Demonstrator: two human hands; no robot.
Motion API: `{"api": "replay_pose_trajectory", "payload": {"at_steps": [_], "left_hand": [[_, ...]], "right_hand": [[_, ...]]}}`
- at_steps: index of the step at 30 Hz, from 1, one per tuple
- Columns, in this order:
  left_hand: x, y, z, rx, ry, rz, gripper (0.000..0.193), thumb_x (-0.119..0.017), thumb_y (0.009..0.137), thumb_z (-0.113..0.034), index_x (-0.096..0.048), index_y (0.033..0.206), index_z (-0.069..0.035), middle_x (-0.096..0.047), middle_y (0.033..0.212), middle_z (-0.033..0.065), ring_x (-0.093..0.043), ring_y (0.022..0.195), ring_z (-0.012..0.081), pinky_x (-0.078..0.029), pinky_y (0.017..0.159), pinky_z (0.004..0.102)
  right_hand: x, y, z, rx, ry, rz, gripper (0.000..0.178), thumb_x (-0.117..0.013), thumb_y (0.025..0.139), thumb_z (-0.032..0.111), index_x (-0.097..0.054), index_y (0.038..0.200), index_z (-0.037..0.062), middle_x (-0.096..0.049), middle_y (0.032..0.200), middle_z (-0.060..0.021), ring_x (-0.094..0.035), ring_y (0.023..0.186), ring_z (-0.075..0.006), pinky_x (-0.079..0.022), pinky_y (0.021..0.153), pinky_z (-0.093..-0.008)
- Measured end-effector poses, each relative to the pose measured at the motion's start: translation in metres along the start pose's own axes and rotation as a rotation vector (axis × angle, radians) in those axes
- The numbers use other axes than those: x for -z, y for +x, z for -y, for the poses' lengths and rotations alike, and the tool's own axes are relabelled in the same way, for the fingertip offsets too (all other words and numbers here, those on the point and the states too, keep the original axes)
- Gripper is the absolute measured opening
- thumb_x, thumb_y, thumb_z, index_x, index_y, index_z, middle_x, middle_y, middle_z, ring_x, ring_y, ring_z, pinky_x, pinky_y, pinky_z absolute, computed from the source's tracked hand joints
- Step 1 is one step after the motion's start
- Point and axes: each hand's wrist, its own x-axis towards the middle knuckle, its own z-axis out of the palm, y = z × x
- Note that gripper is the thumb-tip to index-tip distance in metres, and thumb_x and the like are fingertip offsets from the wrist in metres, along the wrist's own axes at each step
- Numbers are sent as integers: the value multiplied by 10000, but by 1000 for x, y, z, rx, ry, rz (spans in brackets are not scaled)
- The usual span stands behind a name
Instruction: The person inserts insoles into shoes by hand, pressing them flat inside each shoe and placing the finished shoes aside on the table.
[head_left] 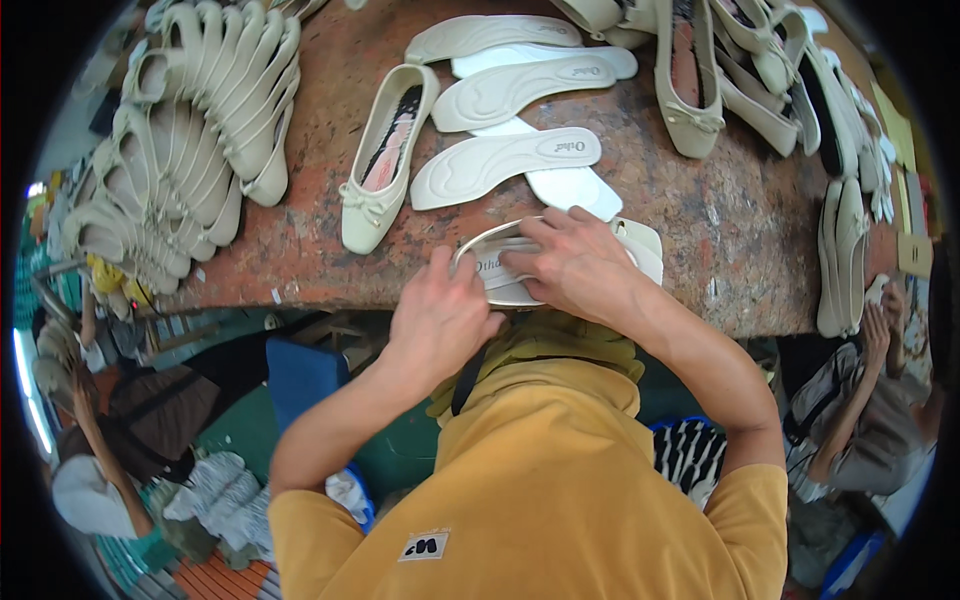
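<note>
A cream flat shoe (pixel 645 243) lies sideways at the table's near edge, its toe to the right. My left hand (pixel 437 312) is closed around its heel end, fingers over the rim. Reaching over the shoe's opening, my right hand (pixel 572 258) has its bent fingers inside, on the pale insole (pixel 488 264); the fingertips are partly hidden. Just beyond are a cream padded insole (pixel 505 168) and, partly under it, a plain white insole (pixel 580 192). Left of these stands another cream flat (pixel 380 160) with a bow and a bare patterned inside.
Rows of cream shoes (pixel 225 90) are packed at the table's left. More shoes (pixel 690 90) stand at the back right, and a pair (pixel 842 255) sits by the right edge. Other people work at both sides, one hand (pixel 876 335) near that pair. The worn tabletop (pixel 290 250) is stained.
</note>
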Motion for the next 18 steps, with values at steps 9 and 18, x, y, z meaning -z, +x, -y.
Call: {"api": "replay_pose_trajectory", "payload": {"at_steps": [9,18], "left_hand": [[-23,15,10,-313,122,69,565,-800,864,-272,-728,1381,-56,-615,1510,87,-554,1336,344,-460,1118,547],[-23,35,-4,-216,268,258,702,-762,877,-208,-600,1560,-190,-527,1660,14,-500,1370,326,-447,979,439]], "right_hand": [[18,-26,4,-334,-218,-2,565,-932,765,408,-779,1268,200,-639,1085,-93,-660,1016,-279,-467,885,-471],[-2,-79,19,-912,1098,-564,319,-804,973,67,-713,1252,-60,-813,1028,-87,-734,778,-142,-611,694,-314]]}}
